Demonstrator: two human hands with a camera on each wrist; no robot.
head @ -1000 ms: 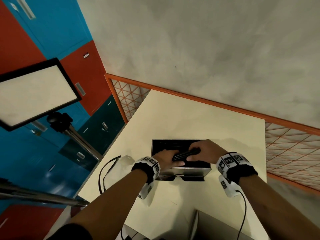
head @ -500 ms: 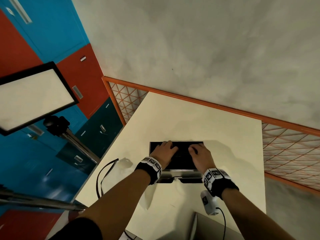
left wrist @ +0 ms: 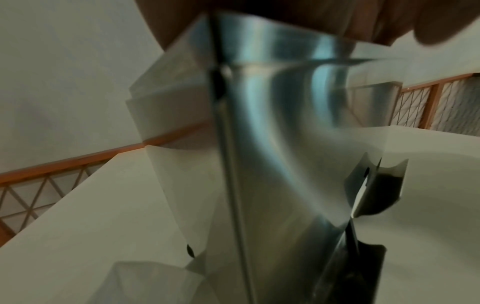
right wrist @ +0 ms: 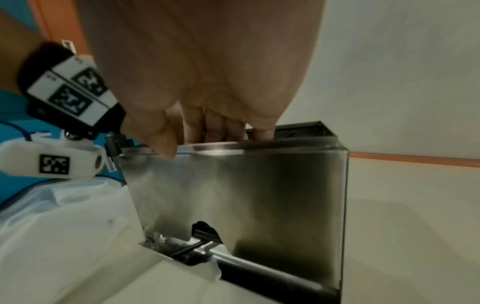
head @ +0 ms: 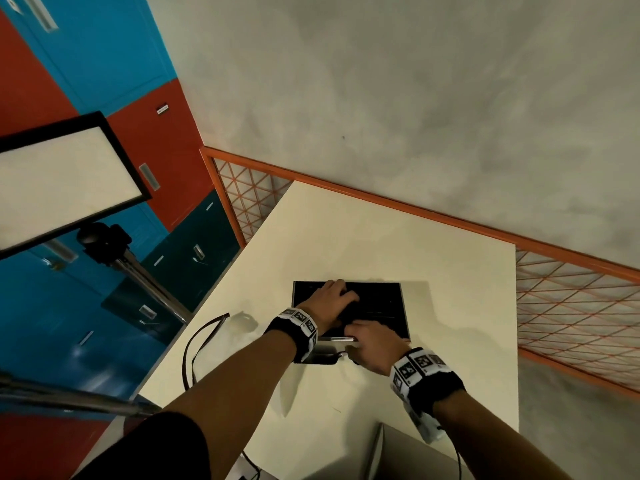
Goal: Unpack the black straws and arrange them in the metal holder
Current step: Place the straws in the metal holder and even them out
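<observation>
Metal holder (head: 398, 306) on desk (head: 363, 237), straws inside. Right hand (head: 372, 344) has withdrawn to the near rim, fingers (right wrist: 213, 127) hooked over it; left hand (head: 330, 297) spread inside. Loading appears finished.

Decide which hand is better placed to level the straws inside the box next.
Left, probably. The left hand already lies over the straws inside the metal box, while the right hand grips the box's near rim.
</observation>
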